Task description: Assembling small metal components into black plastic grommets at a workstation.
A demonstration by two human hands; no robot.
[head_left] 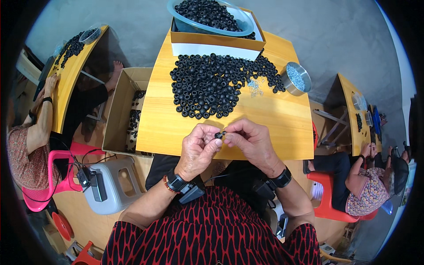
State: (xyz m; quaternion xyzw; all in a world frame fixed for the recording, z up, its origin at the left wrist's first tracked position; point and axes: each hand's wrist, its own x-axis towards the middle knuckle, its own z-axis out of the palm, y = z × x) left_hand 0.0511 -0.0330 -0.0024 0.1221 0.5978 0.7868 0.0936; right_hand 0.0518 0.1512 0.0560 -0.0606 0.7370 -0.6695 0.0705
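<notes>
Just above the near edge of the wooden table (269,128), my left hand (197,145) pinches a small round black part (218,135) with a hole in it. My right hand (252,142) meets it from the other side, thumb and forefinger pressed together at the part; whatever tiny thing they grip is too small to name. Beyond my hands lies a broad heap of the same black parts (205,86). To its right are a small scatter of thin pale pieces (255,87) and a metal bowl (305,90) with small bluish pieces in it.
At the table's far end, a blue-green basin (176,17) of black parts sits in a box (212,48). Left of the table stands a cardboard box (115,110) with black parts inside. People work at side tables (70,79) left and right. A grey stool (104,190) stands left.
</notes>
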